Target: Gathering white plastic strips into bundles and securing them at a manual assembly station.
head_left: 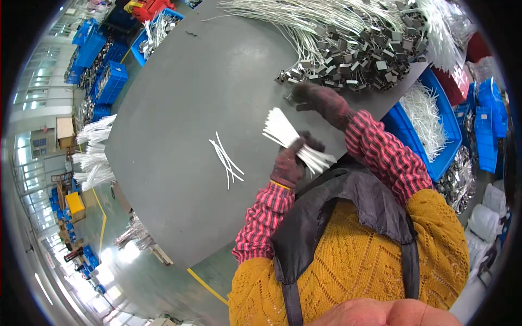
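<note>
My left hand point(290, 163), in a dark glove, is closed round a bundle of short white tubes point(281, 129). The tubes fan out at the far end and stick out past the glove at the near end. My right hand point(321, 101), gloved too, is just beyond the bundle, its fingers curled at the near edge of a pile of small metal parts with wires point(370, 60). A small dark piece shows by its fingertips, too little to name. Several loose white tubes point(224, 160) lie crossed on the grey table point(179, 108), left of my left hand.
Long pale wires point(283, 13) stretch along the table's far edge. To the right, a blue crate point(443, 146) holds white strands. Bundles of white strips point(95, 152) stand beyond the left edge. More blue crates point(111, 81) are at far left, and a yellow line point(206, 285) crosses the floor.
</note>
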Motion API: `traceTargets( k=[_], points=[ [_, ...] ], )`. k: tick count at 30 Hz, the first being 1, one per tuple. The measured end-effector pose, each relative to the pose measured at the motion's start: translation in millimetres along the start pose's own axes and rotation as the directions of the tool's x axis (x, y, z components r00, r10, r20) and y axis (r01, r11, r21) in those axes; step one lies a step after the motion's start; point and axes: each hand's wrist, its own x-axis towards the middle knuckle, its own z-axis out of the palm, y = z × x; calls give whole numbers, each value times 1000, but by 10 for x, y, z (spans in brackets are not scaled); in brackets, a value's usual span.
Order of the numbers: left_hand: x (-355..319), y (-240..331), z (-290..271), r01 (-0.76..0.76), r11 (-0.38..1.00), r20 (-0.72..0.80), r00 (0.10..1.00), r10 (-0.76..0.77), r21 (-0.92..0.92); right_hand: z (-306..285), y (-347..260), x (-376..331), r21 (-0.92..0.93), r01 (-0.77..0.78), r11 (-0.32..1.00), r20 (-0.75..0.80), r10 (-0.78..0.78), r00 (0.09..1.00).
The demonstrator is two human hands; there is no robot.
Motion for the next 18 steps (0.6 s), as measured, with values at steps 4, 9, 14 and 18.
traceTargets(
  k=[4,9,14,18],
  points=[
    [348,205,321,-184,953,10,981,192,-242,33,325,-547,209,19,978,-288,44,957],
    [740,59,727,-255,888,-76,966,245,-384,580,-83,-658,221,219,950,-317,-142,938],
    [839,-388,1096,-253,946,-51,967,248,-201,125,-382,-709,310,389,868,-688,-78,721],
    [873,-676,1259,-288,948,-22,958,287,-134,-76,-482,-1023,155,398,904,-619,-225,752]
  ],
)
